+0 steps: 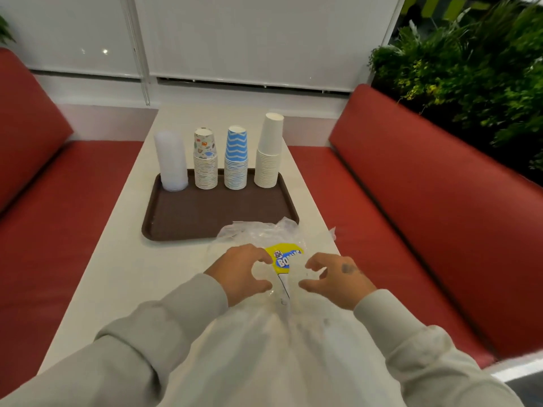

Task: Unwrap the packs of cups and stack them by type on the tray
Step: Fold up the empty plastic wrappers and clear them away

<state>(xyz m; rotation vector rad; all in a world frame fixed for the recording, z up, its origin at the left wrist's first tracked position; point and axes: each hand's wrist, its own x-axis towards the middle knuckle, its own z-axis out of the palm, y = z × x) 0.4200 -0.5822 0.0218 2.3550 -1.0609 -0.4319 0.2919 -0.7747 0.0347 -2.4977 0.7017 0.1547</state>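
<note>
Long white tabletop (pixel 117 274), two things on it.
A brown tray (pixel 205 212) lies farther back; a crumpled clear plastic wrapper (pixel 258 233) lies nearer, overlapping the tray's near right corner.

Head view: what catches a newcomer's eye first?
Four upside-down stacks line the far edge of the tray: clear stack, patterned stack, blue stack, white stack. Nearer, the left hand and right hand curl over a crumpled wrapper with a yellow label; grip unclear. Red benches flank the table.
</note>
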